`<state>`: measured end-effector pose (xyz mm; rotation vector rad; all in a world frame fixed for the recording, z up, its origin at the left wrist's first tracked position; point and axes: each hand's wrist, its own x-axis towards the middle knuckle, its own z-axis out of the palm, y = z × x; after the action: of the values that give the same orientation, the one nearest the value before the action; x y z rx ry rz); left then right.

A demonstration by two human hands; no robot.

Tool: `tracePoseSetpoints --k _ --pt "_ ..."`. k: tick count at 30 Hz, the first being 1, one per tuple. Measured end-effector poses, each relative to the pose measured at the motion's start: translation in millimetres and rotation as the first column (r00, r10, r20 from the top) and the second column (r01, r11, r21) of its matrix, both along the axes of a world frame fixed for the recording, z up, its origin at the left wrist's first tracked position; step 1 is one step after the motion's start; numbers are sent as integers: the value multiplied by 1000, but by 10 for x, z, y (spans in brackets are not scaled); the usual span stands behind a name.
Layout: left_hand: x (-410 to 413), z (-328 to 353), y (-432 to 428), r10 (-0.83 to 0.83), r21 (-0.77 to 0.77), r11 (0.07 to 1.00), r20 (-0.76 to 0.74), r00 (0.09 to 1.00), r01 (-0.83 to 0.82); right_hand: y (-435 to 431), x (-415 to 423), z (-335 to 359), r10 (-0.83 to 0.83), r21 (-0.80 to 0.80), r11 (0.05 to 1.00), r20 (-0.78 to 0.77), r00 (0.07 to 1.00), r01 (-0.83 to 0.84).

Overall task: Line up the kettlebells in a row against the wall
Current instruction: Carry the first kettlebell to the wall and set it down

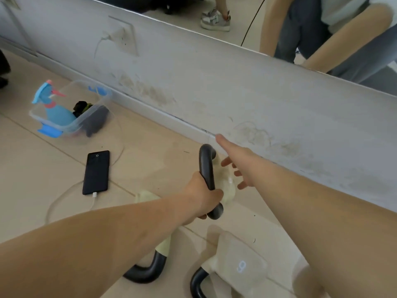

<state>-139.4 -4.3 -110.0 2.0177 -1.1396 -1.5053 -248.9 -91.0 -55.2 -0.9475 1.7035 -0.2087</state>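
Observation:
A cream kettlebell [227, 186] with a black handle [206, 166] stands near the wall [236, 100]. My left hand [202, 194] is shut on that handle. My right hand [238, 162] is open, fingers spread, reaching over the kettlebell's far side toward the wall's base. A second cream kettlebell [238, 263], marked with a pale number, lies near the bottom edge. Part of a third kettlebell [163, 246] with a black handle shows under my left forearm, mostly hidden.
A black phone [96, 172] on a white charging cable lies on the tiled floor to the left. Farther left, a clear plastic bin [71, 108] holds a blue spray bottle and dark cloth. A mirror [300, 22] above the wall reflects a person's legs.

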Motion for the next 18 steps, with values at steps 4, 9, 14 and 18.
tracePoseSetpoints --k 4,9,14,18 --pt "-61 28 -79 -231 -78 967 144 962 244 -5 169 -8 -19 52 999 26 999 18" --pt "-195 103 -297 -363 -55 924 184 914 378 -72 -101 -127 -318 33 948 0 948 317" --pt "-518 -61 -347 -409 225 903 181 894 367 -44 -583 -238 -537 144 840 87 839 522" --pt "-682 55 -485 -428 296 885 219 877 358 14 -804 -303 -672 192 736 91 735 649"
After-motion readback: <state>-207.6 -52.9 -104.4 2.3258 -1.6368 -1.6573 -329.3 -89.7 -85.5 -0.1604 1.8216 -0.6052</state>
